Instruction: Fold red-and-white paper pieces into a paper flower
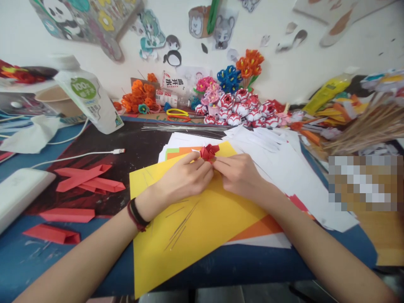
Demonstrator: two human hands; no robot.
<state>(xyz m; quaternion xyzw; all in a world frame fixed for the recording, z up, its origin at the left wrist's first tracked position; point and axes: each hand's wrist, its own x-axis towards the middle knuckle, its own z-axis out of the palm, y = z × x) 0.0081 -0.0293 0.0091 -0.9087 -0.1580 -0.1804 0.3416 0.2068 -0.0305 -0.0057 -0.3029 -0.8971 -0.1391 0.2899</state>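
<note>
A small folded red paper flower (pixel 208 151) is pinched between both hands over the far part of a yellow paper sheet (pixel 202 227). My left hand (pixel 186 174) grips it from the left, with a bit of white showing beside the fingertips. From the right, my right hand (pixel 241 174) closes its fingers on the flower's lower edge. Several thin wires (pixel 181 229) lie on the yellow sheet. To the left rest folded red paper strips (pixel 83 179), some crossed over each other, and nearer me another folded red piece (pixel 53 233).
White paper sheets (pixel 277 164) spread on the right. Red-and-white paper flowers (pixel 240 109) crowd the back beside blue (pixel 229 80) and orange flowers (pixel 139 97). A white bottle (pixel 90 99), a cable (pixel 75 156) and a white power bank (pixel 25 191) occupy the left.
</note>
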